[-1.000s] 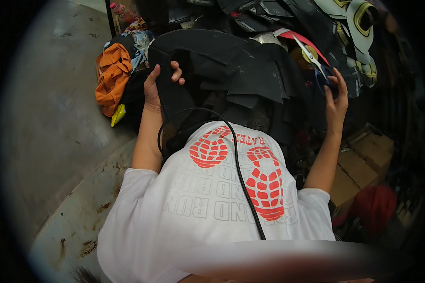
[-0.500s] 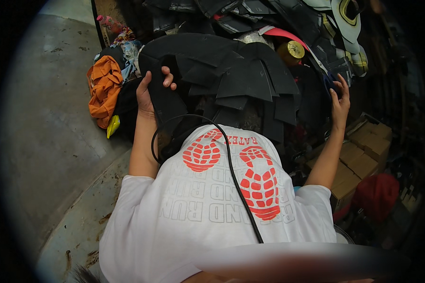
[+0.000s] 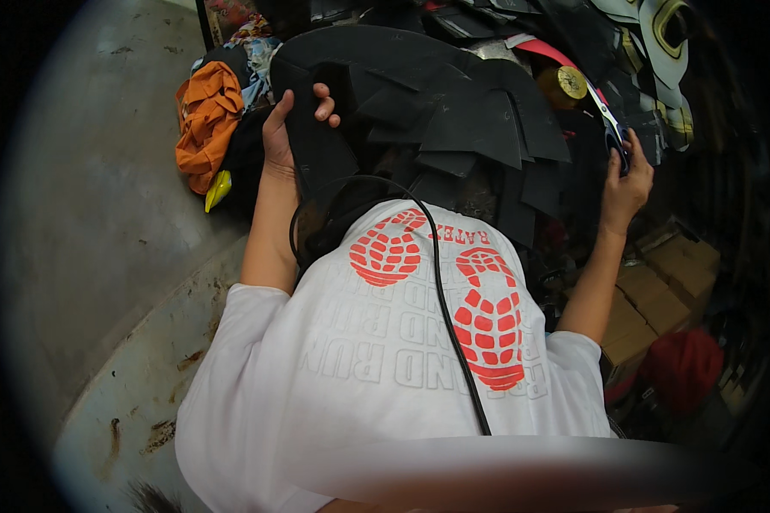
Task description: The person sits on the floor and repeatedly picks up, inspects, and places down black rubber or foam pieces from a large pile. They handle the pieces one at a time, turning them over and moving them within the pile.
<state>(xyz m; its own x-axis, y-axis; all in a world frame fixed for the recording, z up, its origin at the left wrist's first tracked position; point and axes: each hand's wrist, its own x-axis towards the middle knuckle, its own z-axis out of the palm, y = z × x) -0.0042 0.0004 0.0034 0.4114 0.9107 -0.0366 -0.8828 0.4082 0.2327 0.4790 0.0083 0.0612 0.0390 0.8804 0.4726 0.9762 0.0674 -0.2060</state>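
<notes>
Head view, only one available. Left hand (image 3: 304,124): curled around the near limb of a large, curved black sheet (image 3: 321,162), thumb on one side, fingertips showing on the other; grip closed on it. No clear change in this hold from the earlier frames, though the whole view has shifted.

Right hand (image 3: 629,175): fingers bent about the dark blue handles of a pair of scissors (image 3: 607,120), so this grip is closed too. Blades point away from the person and look nearly together; too narrow at this angle to be sure. Change: a second ago the blades crossed in front of the gold-coloured round object (image 3: 565,85); now they lie to its right, and the hand sits farther out.

Overlapping black pieces (image 3: 470,120) lie between the hands, their layout much the same.

Judgement: the scissors are well apart from the held limb, no cutting shows, so this reads as a pause or a handling step. Sheet seems steadied by the left hand alone.
</notes>
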